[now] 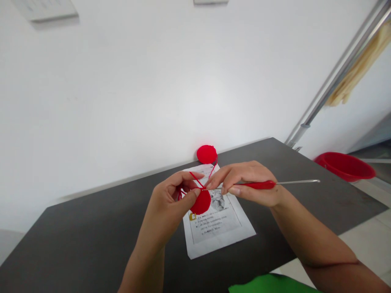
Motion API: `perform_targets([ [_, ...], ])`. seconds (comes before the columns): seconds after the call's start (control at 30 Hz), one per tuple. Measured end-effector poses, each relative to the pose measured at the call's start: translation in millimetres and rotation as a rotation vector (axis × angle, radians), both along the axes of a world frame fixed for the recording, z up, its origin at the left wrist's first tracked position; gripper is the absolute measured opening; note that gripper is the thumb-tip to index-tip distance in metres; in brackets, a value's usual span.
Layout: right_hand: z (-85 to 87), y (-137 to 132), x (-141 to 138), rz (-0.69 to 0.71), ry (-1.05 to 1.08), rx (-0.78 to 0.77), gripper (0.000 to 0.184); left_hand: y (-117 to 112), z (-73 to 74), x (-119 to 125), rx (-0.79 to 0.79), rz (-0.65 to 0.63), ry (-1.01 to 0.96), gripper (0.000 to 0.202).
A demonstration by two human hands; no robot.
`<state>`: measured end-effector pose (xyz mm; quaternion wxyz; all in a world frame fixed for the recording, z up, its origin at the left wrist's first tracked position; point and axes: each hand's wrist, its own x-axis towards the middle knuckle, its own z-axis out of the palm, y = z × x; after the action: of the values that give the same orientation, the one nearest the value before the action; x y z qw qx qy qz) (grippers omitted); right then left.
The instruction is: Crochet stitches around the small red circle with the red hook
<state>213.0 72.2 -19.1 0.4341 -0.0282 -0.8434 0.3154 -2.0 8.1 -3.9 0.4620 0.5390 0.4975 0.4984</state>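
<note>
My left hand (174, 195) is closed in a pinch on a small round red crochet piece (200, 202), with red yarn looped over its fingers. My right hand (247, 183) grips a crochet hook (275, 184) with a red handle and a metal shaft that sticks out to the right; its tip meets the red piece. A strand of red yarn runs up to a red yarn ball (207, 154) at the table's far edge against the wall. Both hands hover above a printed paper sheet (218, 228).
The dark grey table (91, 236) stands against a white wall. A red basin (345, 165) sits on the floor at right, beside a slanted metal pole (336, 77) with cream cloth hanging from it. Something green (269, 285) shows at the bottom edge.
</note>
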Motion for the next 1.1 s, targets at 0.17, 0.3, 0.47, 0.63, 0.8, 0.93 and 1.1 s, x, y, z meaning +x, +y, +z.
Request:
perform_targets([
  [0.17, 0.2, -5.7, -1.9, -0.107, -0.019, 0.070, 0.015, -1.9, 0.8, -1.2, 0.087, 0.027, 0.133, 0.020],
  [0.3, 1.5, -9.6, -4.6, -0.187, -0.064, 0.164, 0.015, -3.1, 0.1, -1.1, 0.179, 0.065, 0.247, 0.008],
  [0.47, -4.2, -10.8, -15.0, -0.195, 0.002, 0.259, 0.012, -5.9, -2.9, 3.3, 0.298, 0.105, 0.334, 0.009],
  [0.63, -17.3, -10.4, -27.8, -0.265, 0.069, 0.328, 0.012, -8.1, -3.3, 10.3, 0.293, 0.099, 0.276, 0.016],
  [0.8, -18.3, -8.4, -28.4, -0.379, 0.171, 0.308, 0.013, -3.0, -3.7, 13.1, 0.154, 0.176, 0.079, 0.030],
  [0.93, -17.5, -6.7, -27.6, -0.372, 0.172, 0.333, 0.013, 1.9, -6.2, 14.7, 0.136, 0.160, -0.017, 0.034],
  [1.1, -24.5, 2.2, -30.2, -0.403, 0.177, 0.490, 0.013, 8.7, -14.7, 18.4, 0.134, 0.114, -0.216, 0.035],
])
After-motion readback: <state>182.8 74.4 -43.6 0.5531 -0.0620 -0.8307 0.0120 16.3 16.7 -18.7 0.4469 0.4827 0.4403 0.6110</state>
